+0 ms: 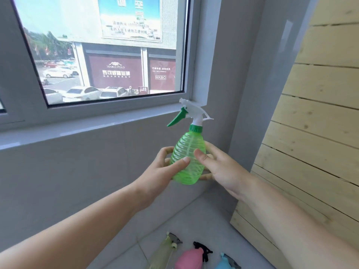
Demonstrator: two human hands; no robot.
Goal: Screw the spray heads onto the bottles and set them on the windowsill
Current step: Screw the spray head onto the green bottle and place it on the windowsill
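1. The left hand (161, 167) holds the green bottle (187, 158) from its left side, thumb laid across the front of the ribbed body and fingers curled around the back.
2. The right hand (219, 167) grips the same bottle from the right, thumb pressed on the front near the left thumb, fingers wrapped behind and under the base.
3. The bottle is in the air between both hands, tilted slightly, below the level of the windowsill (77, 131) and in front of the grey wall under it.
4. A spray head (191, 113) sits on the bottle's neck: white body, green trigger pointing down to the left, green collar on the neck. Whether the collar is fully tight cannot be told.
5. The sill is a pale ledge running under the window (108, 51); cars and shop signs show through the glass.
6. To the right, a pale wooden slatted panel (314, 133) leans against the wall.
7. On the tiled floor (194, 220) below the hands lie three more bottles, partly cut off by the frame edge: a yellowish bottle (163, 251), a pink bottle (189, 258) with a black spray head, and a blue bottle (223, 264).
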